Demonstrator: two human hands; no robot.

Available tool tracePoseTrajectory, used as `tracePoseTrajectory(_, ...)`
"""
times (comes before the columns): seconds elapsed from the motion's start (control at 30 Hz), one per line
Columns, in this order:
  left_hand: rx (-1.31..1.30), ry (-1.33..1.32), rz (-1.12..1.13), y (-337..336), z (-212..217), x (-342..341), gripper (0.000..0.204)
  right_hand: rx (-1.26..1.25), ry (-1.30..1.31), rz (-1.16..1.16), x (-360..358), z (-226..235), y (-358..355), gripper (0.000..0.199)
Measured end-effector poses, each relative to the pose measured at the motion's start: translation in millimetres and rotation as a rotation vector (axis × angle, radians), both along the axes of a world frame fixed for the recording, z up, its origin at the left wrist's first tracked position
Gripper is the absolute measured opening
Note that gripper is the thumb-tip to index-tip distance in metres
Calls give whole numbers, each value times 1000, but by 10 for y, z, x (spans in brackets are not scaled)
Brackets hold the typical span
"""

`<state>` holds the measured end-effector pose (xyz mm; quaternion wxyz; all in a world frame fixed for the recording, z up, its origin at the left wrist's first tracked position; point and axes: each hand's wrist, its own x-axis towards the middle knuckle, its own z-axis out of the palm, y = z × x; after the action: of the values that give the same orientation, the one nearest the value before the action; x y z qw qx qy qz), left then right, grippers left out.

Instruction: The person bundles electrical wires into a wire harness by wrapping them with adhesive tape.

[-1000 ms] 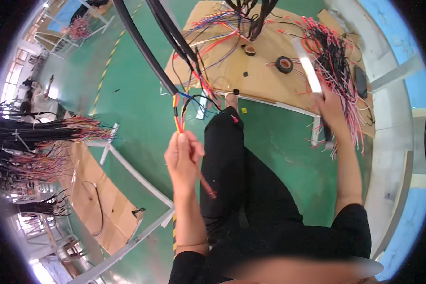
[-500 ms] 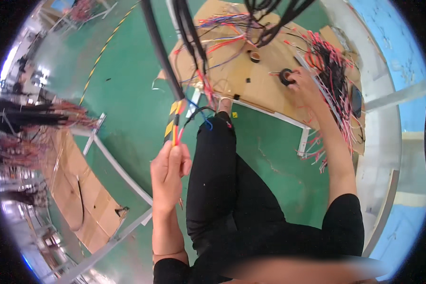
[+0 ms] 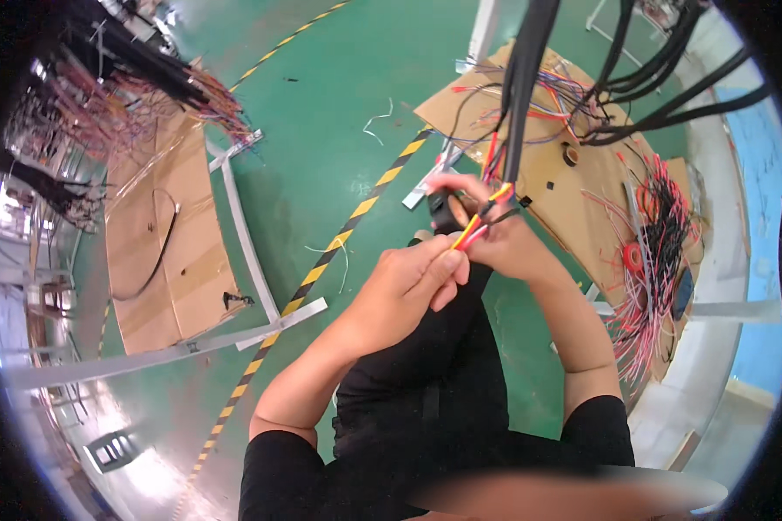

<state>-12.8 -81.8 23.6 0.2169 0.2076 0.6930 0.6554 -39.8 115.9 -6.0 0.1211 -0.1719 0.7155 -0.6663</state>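
Note:
My left hand pinches a few thin red and yellow wires between thumb and fingers. These wires come out of the end of a thick black sleeved cable that hangs down from above. Close beside them, my right hand grips a roll of black tape, its brown core partly visible. A short black strip crosses the wires near the cable's end, by the right hand. My right fingertips are partly hidden behind the wires and the roll.
A cardboard-topped bench stands ahead to the right, with a brown-cored tape roll, a red tape roll and a heap of black and red wires. More black cables hang above it. Another cardboard-covered bench is at left.
My right hand has lifted the black tape roll off the bench and brought it to the wires in my left hand. The view has swung left.

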Motion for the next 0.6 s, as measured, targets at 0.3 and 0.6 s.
tracePoseTrajectory(0.3,294,-347,-241,-288,-33,-22,35,115,309,280,-125,257,-30,64)
tracePoseTrajectory(0.6,376,-414,-348,-389,-43,-91,36,97,331,356,-98,324,1,56)
